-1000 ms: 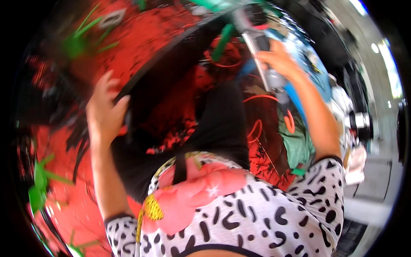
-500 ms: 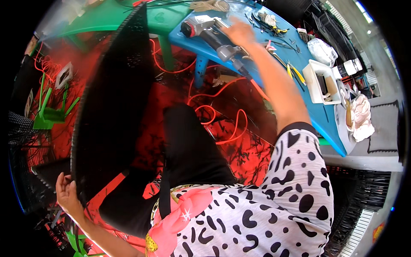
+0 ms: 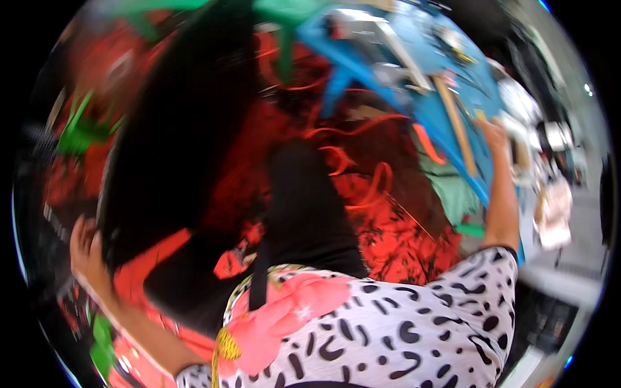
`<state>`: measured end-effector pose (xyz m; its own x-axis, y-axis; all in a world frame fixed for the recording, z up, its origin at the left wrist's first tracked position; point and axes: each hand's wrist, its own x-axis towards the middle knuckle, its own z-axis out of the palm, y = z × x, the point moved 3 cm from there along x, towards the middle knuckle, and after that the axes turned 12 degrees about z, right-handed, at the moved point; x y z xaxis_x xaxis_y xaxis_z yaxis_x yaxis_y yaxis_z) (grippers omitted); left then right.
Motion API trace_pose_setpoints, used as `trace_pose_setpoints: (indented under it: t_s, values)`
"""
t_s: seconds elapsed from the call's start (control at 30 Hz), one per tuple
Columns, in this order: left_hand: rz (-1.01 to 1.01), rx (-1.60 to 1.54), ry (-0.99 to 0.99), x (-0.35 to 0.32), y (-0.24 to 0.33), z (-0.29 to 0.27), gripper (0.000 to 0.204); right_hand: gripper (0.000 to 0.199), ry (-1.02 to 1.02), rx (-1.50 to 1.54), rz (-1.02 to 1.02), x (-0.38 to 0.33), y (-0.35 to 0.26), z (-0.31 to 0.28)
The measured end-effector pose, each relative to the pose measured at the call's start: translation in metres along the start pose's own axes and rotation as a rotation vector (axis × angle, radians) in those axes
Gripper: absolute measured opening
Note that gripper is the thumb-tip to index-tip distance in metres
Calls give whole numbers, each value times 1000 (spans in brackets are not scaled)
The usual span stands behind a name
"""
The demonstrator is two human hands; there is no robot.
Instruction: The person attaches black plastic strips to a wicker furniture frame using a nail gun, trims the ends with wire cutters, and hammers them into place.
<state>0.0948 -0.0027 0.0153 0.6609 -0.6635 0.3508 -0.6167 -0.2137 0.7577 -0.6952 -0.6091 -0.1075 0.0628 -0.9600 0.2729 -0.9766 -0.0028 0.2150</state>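
Note:
The picture is blurred by motion. My left hand (image 3: 87,249) grips the lower edge of a large black panel (image 3: 174,142) that stands tilted at my left, over the red floor. My right arm stretches out to the right, and my right hand (image 3: 495,134) lies at the near edge of a blue table (image 3: 446,123), close to a long wooden stick (image 3: 456,123). Blur hides whether that hand holds anything. My black trouser leg (image 3: 304,207) and spotted white top (image 3: 401,330) fill the lower middle.
Orange cables (image 3: 362,174) lie looped on the red patterned floor (image 3: 388,239). Green plastic chairs (image 3: 81,129) stand at the left and top. Tools and white items (image 3: 517,103) cover the blue table's far side. A green cloth (image 3: 453,191) hangs under the table.
The view has swung, so the blue table now sits further right. My right hand has drawn back from the grey tool on the table to its near edge. My left hand still holds the black panel.

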Motion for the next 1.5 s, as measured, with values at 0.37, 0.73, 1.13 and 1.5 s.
trace_pose_setpoints:
  t_s: [0.37, 0.73, 1.13, 1.5]
  values:
    - [248, -64, 227, -31, 47, 46, 48, 51, 115, 847, -1180, -204, -495, -353]
    - [291, 32, 175, -40, 68, 53, 53, 49, 153, 625, -1550, -288, -574, -410]
    - [298, -245, 213, -40, 59, 48, 53, 46, 159, 815, -1044, -195, -514, -335]
    - [196, -709, 277, -38, 56, 46, 48, 79, -69, 10, -12, -24, -208, -180]
